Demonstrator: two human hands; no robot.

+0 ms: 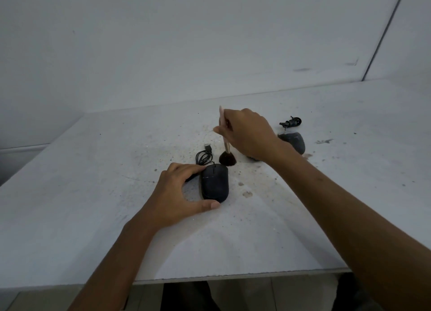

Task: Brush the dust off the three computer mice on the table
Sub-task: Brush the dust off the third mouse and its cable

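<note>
Black mouse (214,182): on tabletop (93,194), left hand (177,194) fingers (186,169) curled round its side. Brush (227,158): just beyond that mouse, bristles down, handle pinched by right hand (247,133). Second mouse (292,141): well right of it.

mouse (214,182) matt black plastic | brush (226,145) wooden handle | table (93,194) matt, speckled

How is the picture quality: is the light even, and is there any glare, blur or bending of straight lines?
In the head view the light is dim, soft and bluish, with no glare on the table; faint shadows lie under the left hand and right hand; the brush looks slightly blurred; the table's far edge bows a little.
</note>
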